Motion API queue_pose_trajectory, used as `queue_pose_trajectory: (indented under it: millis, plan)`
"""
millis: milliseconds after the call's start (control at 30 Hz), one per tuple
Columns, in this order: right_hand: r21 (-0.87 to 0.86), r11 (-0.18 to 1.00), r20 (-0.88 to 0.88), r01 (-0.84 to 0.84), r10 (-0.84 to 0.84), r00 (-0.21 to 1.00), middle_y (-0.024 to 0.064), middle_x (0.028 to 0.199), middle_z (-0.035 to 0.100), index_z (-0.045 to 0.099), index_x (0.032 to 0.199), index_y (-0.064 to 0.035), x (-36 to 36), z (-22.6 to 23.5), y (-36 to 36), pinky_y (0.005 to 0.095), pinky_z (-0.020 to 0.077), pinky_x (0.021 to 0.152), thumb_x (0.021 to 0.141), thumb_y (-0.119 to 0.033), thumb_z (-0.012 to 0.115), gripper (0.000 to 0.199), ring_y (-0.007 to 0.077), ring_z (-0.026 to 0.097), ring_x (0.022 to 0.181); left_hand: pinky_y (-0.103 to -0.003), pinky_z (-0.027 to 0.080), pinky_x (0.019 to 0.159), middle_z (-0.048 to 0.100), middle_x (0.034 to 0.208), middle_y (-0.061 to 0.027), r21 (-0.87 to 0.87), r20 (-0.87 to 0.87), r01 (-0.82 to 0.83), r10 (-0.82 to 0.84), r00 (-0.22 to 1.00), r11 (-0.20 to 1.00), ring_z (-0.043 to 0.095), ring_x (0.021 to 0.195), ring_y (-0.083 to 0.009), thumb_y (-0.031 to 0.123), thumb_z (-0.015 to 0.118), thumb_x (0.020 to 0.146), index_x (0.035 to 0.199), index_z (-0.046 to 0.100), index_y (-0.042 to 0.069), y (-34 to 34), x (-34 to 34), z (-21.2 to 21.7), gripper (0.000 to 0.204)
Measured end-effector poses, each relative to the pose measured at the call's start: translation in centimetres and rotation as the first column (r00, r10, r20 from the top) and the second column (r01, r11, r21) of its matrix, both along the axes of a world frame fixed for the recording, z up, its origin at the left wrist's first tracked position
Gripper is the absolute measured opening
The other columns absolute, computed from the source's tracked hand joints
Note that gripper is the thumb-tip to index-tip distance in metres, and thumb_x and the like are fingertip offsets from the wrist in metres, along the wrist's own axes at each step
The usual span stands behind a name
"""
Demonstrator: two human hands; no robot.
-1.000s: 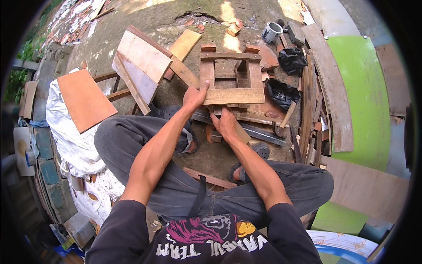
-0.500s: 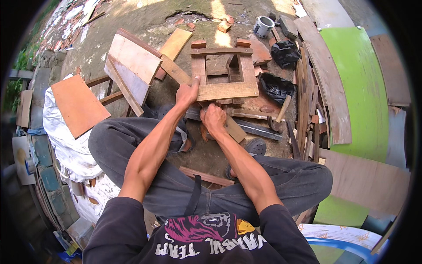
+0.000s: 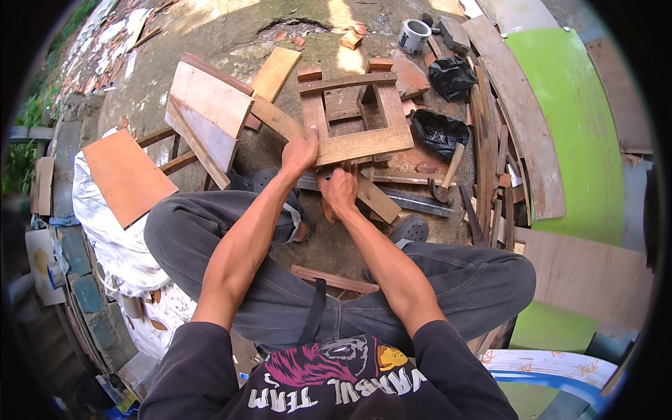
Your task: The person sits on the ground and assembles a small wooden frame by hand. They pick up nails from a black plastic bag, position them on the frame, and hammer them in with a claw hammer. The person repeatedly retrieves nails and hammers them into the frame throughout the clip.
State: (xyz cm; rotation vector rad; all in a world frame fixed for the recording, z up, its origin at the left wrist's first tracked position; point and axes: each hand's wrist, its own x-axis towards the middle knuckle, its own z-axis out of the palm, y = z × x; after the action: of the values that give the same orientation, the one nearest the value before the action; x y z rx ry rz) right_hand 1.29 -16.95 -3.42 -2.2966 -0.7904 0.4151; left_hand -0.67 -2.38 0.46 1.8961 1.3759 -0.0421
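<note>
A small frame of brown wood (image 3: 365, 145), with upright legs and cross slats, stands tilted in front of me. My left hand (image 3: 301, 152) is closed around the left end of its near board, thumb on top. Just below that board, my right hand (image 3: 338, 189) has its fingers curled up toward the frame's underside; what they hold is hidden. A loose plank (image 3: 376, 199) slants out beside the right wrist. To the right, a claw hammer (image 3: 453, 166) with a pale wooden handle leans by a black plastic bag (image 3: 439, 134) of what look like nails.
A second wooden piece with a pale panel (image 3: 210, 98) stands at the left, near an orange-brown board (image 3: 129, 171) on white sacking (image 3: 105, 238). A paint can (image 3: 414, 36) sits far right. Stacked strips (image 3: 483, 140) and a green sheet (image 3: 574, 126) line the right side.
The wooden frame has turned slightly counterclockwise, its right end rising a little. Both hands stay at the near board, and the whole view has shifted slightly.
</note>
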Motion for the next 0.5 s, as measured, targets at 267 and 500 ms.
queue_pose_trajectory:
  millis: [267, 500]
  plan:
    - [0.164, 0.986, 0.351, -0.036, -0.024, 0.936, 0.0293, 0.117, 0.064, 0.065, 0.114, 0.0025, 2.5, -2.8, -6.2, 0.0550, 0.0349, 0.109, 0.090, -0.041, 0.066, 0.050, 0.0440, 0.056, 0.118, -0.039, 0.054, 0.083, 0.070, 0.111, -0.0260, -0.586, 0.272, -0.124, 0.338, 0.901, 0.801, 0.071, 0.096, -0.0318, 0.065, 0.044, 0.098, 0.122, 0.061, -0.012, 0.6, -1.2, 0.0, 0.083]
    - [0.199, 0.753, -0.219, 0.627, -0.590, 0.777, 0.0189, 0.098, 0.071, 0.066, 0.109, -0.0022, 17.2, -2.9, -9.1, 0.0425, 0.0482, 0.086, 0.100, -0.055, 0.047, 0.057, 0.0342, 0.066, 0.094, -0.040, 0.045, 0.106, 0.049, 0.146, -0.0190, -0.740, 0.379, -0.383, 0.813, 0.442, 0.553, 0.052, 0.130, -0.0296, 0.058, 0.031, 0.105, 0.144, 0.043, -0.003, 1.0, -2.4, -4.2, 0.074]
